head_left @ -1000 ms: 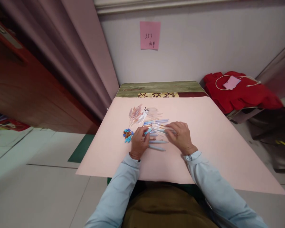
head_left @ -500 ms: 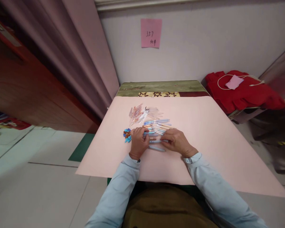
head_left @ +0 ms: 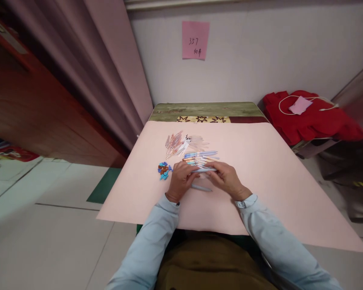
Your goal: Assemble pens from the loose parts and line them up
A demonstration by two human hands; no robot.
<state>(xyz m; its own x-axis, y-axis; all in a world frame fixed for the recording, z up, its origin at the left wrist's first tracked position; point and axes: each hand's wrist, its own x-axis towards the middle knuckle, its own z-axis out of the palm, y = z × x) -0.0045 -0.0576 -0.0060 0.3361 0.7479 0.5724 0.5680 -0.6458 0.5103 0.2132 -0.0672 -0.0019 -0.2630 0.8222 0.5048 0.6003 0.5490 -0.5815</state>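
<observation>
L hand (head_left: 180, 177) & R hand (head_left: 228, 179): fingers clamped on opp. ends of lt-blue pen (head_left: 204, 170), ctr of frame, prob. for steadiness; blue/brown pcs (head_left: 163, 170) heaped left of ctr, prob. for easy reach.

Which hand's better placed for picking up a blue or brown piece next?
Probably the left hand: it sits beside the pieces, while the right hand is farther off. Both hold one pen.

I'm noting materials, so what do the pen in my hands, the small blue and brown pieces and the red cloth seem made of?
Pen: probably smooth plastic, from its even pale blue barrel. Pieces: perhaps plastic, brightly coloured; too small to judge finish. Red cloth: matte fabric, draped in folds.
</observation>
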